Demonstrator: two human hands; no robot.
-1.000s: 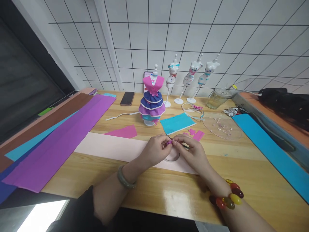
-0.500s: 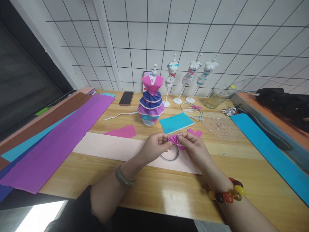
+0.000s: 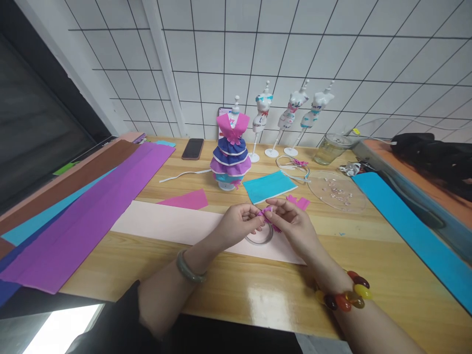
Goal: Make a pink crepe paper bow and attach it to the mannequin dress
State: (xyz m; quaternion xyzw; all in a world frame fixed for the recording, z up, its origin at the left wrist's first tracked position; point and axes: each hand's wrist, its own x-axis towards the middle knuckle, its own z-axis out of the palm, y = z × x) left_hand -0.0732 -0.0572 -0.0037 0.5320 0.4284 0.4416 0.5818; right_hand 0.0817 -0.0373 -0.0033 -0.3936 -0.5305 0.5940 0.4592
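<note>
Between my fingertips is a small piece of pleated purple-pink paper (image 3: 264,212), mostly hidden by the fingers. My left hand (image 3: 241,221) pinches its left side, and my right hand (image 3: 289,221) pinches its right side. Just below them, a thin grey ring (image 3: 260,241) lies over a long pale pink paper strip (image 3: 165,223). Beyond the hands rests a blue paper piece (image 3: 270,187) with a white edge. A pink paper scrap (image 3: 299,202) lies behind my right hand, and a flat pink piece (image 3: 186,199) is to the left.
A miniature dress form in a tiered paper dress (image 3: 231,157) stands behind, beside several bare white forms (image 3: 262,115). Coloured paper strips (image 3: 92,211) cover the left side. At right are a glass of liquid (image 3: 330,149), a clear disc with small gems (image 3: 337,192) and a blue strip (image 3: 413,231).
The pleated paper has turned and is now more covered by my fingers. My right hand has shifted slightly left, its fingers moving over the piece.
</note>
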